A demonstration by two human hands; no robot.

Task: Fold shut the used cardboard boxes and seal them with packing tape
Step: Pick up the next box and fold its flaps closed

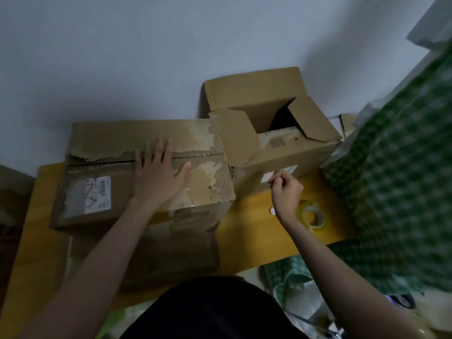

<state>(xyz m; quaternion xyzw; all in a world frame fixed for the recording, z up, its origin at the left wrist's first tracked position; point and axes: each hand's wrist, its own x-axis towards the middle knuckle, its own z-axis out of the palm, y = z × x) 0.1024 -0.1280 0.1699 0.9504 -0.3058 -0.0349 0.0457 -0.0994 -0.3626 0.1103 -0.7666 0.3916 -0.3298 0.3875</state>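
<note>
Left hand (159, 171) is laid flat, fingers spread, pressed across the centre seam of the large brown cardboard box with torn top flaps (146, 167). Right hand (286, 189) is raised just in front of the second box, fingertips pinched together; a strip of clear tape may be held there, but none can be made out.

The large box is set on the yellow wooden bench (256, 231), overhanging its left part, flaps folded down and meeting under the left palm. The outer paper is stripped along the seam and at the right end, so the corrugation is bared. A white shipping label (99, 194) is seen on the near flap.

The smaller brown cardboard box with open flaps (281, 143) is stood just behind and to the right, touching the first; its flaps are not yet folded shut.

The roll of clear yellowish packing tape (311, 215) is lying flat on the bench just below the right wrist.

Handling, as judged: the board is taken to be light and stiff but weakened where torn; flaps are likely to spring up unless held down. Tape is expected to bond poorly on bared fluting, so intact paper is the better anchor. The seam is best held at mid-length, as now.

A green checked cloth (403, 167) is draped at the right.
</note>
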